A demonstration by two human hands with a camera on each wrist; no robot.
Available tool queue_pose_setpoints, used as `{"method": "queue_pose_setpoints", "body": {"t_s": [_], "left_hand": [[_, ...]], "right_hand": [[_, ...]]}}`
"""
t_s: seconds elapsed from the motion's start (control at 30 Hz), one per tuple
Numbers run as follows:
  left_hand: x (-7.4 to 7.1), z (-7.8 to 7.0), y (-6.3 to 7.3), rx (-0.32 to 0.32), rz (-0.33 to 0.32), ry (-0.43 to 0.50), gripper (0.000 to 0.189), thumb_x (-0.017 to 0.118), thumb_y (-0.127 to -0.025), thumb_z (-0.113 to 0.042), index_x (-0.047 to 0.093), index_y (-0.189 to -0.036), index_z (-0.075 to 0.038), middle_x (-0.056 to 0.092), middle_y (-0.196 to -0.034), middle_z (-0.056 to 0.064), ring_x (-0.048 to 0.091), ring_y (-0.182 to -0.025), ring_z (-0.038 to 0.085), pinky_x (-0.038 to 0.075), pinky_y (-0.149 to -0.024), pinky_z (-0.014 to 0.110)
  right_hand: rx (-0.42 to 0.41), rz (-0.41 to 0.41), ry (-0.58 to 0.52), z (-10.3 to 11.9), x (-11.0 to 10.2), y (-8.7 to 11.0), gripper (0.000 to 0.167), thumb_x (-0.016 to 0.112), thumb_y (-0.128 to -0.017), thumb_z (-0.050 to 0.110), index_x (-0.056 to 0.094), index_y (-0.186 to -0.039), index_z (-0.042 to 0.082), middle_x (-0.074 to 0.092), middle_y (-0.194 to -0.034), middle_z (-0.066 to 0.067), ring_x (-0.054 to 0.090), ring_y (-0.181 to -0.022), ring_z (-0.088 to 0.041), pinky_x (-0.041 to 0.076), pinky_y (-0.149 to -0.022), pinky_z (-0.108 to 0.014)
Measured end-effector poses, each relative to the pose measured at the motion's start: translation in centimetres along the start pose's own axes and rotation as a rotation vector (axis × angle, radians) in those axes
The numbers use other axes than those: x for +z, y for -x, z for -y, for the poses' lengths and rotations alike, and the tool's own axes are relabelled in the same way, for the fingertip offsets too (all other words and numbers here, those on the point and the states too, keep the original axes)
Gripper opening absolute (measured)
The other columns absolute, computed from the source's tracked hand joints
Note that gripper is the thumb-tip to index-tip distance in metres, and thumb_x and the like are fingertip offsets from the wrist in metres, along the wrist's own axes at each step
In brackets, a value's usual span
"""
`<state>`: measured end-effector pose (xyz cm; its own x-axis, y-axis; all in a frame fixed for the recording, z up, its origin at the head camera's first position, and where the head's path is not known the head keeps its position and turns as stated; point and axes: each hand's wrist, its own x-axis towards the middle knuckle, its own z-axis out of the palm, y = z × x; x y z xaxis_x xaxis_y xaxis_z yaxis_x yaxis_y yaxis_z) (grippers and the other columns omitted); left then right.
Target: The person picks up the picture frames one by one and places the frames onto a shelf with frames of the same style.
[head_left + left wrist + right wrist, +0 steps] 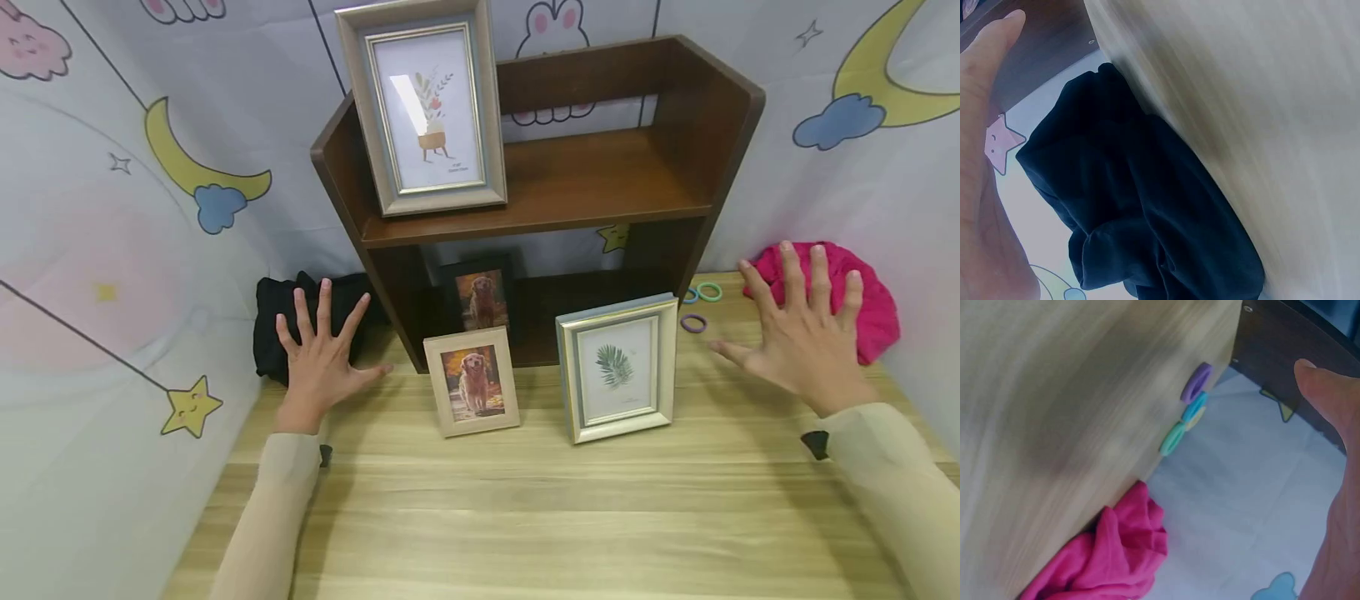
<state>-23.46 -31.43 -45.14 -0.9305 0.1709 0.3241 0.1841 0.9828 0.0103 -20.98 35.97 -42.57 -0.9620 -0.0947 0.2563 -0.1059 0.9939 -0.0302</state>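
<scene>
My left hand (pixel 318 367) is held with fingers spread in front of a bundle of black cloth (pixel 1122 187), left of the dark brown shelf (pixel 615 179). On the other side my right hand (pixel 806 350), fingers also spread, is nearest to a crumpled pink cloth (pixel 873 304). Neither hand holds anything. Between them stand a light-framed dog picture (pixel 474 383) and a gold-edged leaf picture frame (pixel 618 371). Partly hidden behind the first, a black-framed dog picture (pixel 482 296) stands in the shelf's lower level. A larger frame with a plant picture (pixel 431 117) leans on the upper level.
Several coloured rings, among them a purple ring (pixel 1197 382) and a green ring (pixel 1172 439), lie on the wooden table (pixel 525 517) right of the shelf. Patterned cloth walls (pixel 112 250) with moons, stars and bunnies enclose the back and sides.
</scene>
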Motion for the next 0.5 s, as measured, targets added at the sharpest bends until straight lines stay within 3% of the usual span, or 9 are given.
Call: {"method": "queue_pose_setpoints", "body": {"t_s": [0.27,0.5], "left_hand": [[-0.02,-0.18,0.08,0.003,-0.03,0.037,0.134,0.084,-0.07,-0.078,-0.001,-0.171,-0.051,-0.026,-0.18,0.006,-0.035,-0.164,0.04,-0.008,-0.123,0.085],[0.39,-0.93,0.16,-0.02,-0.042,0.221,0.132,0.079,-0.072,-0.08,-0.002,-0.171,-0.049,-0.028,-0.18,0.002,-0.033,-0.164,0.043,-0.011,-0.12,0.088]], "right_hand": [[0.016,0.008,-0.036,0.12,0.21,0.16,0.117,0.068,-0.089,0.063,-0.002,-0.175,0.028,-0.028,-0.179,-0.016,-0.027,-0.165,-0.046,-0.022,-0.125,-0.08],[0.033,-0.017,-0.098,0.26,0.28,0.31,0.117,0.07,-0.087,0.062,0.002,-0.175,0.027,-0.018,-0.18,-0.02,-0.021,-0.166,-0.05,-0.018,-0.124,-0.083]]}}
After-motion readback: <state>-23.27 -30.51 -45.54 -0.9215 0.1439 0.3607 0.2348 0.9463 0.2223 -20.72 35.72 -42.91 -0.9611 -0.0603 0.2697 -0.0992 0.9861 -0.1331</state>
